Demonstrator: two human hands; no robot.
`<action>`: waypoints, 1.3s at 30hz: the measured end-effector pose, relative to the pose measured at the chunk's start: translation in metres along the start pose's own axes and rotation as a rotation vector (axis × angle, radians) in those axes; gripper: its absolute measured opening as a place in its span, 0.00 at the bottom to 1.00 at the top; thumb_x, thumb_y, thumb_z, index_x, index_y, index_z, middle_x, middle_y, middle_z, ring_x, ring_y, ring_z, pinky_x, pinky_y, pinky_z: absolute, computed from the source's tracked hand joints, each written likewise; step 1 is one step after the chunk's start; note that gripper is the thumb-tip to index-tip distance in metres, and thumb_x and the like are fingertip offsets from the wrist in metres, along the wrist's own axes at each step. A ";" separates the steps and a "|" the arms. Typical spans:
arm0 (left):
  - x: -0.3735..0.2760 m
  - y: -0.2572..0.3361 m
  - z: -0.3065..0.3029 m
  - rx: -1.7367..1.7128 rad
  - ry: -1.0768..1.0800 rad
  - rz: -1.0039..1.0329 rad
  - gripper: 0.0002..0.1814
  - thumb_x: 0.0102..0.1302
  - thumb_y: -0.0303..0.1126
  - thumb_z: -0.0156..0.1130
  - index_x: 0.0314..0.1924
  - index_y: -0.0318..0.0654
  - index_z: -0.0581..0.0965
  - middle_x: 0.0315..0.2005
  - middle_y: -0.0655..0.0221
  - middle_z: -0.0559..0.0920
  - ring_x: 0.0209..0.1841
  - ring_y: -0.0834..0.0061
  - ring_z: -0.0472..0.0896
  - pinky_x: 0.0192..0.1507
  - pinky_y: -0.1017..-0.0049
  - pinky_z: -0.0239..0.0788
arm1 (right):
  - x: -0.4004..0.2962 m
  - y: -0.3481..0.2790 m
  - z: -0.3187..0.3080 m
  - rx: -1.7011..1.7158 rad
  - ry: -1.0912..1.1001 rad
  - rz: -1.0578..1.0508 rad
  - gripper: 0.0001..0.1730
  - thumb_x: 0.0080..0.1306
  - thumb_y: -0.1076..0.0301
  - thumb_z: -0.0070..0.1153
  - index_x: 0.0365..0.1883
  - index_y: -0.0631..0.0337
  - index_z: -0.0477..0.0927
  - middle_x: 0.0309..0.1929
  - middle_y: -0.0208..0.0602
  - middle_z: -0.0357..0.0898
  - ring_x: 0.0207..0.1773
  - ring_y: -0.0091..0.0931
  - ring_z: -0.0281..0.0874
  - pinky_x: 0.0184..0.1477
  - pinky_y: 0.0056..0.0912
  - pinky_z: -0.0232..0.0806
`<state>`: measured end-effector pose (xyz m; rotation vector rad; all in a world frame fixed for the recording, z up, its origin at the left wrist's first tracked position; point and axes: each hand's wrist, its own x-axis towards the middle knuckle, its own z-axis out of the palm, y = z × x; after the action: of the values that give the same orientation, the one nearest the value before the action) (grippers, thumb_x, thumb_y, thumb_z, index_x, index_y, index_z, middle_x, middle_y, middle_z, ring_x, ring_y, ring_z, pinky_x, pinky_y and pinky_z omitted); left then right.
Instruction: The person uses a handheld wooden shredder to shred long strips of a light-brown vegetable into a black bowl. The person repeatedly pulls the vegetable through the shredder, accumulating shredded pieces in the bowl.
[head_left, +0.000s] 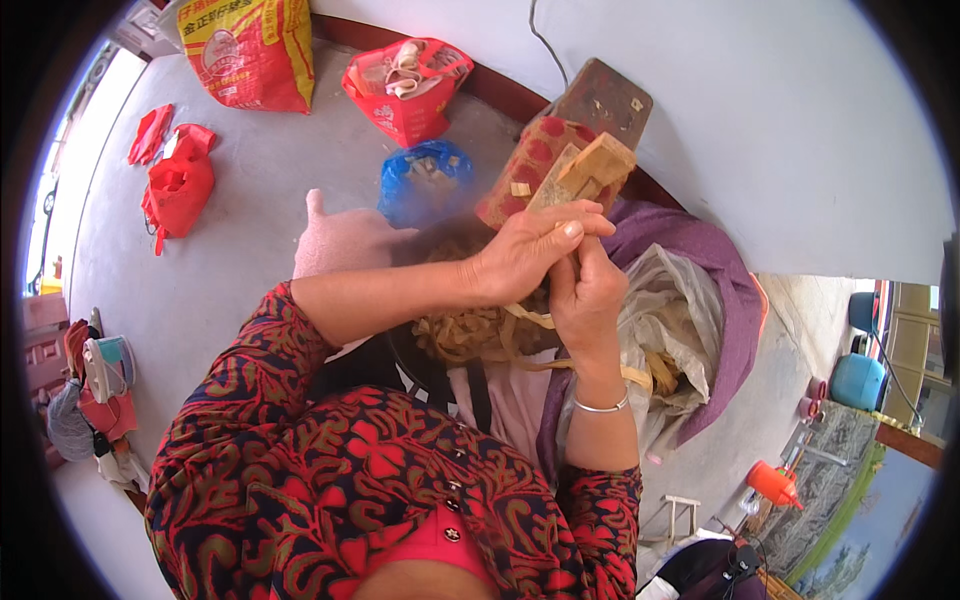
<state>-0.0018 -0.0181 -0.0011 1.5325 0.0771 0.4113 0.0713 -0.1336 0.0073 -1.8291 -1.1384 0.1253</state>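
My left hand (525, 244) crosses over the fingertips of my right hand (592, 300), its thumb laid on its fingers. Whether it grips anything is hidden. The fingers of my right hand are curled on a pale, flat strip (536, 319), which trails below the palm. Just beyond the hands, a wooden block (600, 161) and a wooden board (551, 187) lie on a red-patterned padded piece (529, 157). Below my left forearm, many curled pale strips (472, 337) fill a dark container. A clear plastic bag (667, 300) with yellowish strips stands at the right, partly wrapped in purple cloth (720, 262).
On the grey floor ahead are a blue plastic bag (427, 176), a red bag with pale rolls (409, 90) and a large red-yellow sack (251, 60). Small red bags (178, 184) lie left. A brown board (604, 101) leans by the wall. An orange container (772, 484) stands far right.
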 end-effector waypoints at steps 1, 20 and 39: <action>0.003 0.000 -0.001 -0.093 -0.019 -0.089 0.20 0.72 0.37 0.44 0.54 0.30 0.75 0.62 0.54 0.69 0.65 0.64 0.65 0.65 0.68 0.55 | -0.001 0.007 0.004 -0.025 0.038 -0.024 0.12 0.71 0.67 0.48 0.42 0.69 0.77 0.26 0.26 0.78 0.25 0.27 0.74 0.29 0.29 0.66; 0.015 0.007 -0.022 0.295 0.073 -0.226 0.05 0.51 0.25 0.52 0.26 0.31 0.74 0.19 0.72 0.72 0.26 0.87 0.67 0.27 0.78 0.61 | 0.005 0.015 -0.007 0.710 -0.050 0.444 0.07 0.57 0.81 0.58 0.35 0.70 0.77 0.28 0.26 0.77 0.32 0.13 0.74 0.33 0.17 0.68; 0.023 0.006 -0.037 0.216 -0.279 -0.216 0.15 0.63 0.34 0.61 0.22 0.33 0.73 0.14 0.69 0.72 0.15 0.77 0.70 0.19 0.76 0.61 | 0.005 0.035 -0.007 0.967 -0.098 0.497 0.10 0.69 0.67 0.54 0.41 0.65 0.77 0.22 0.19 0.68 0.20 0.10 0.55 0.21 0.14 0.49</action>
<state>0.0074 0.0244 0.0072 1.7594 0.0691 0.0153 0.1005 -0.1390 -0.0135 -1.1720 -0.4863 0.8949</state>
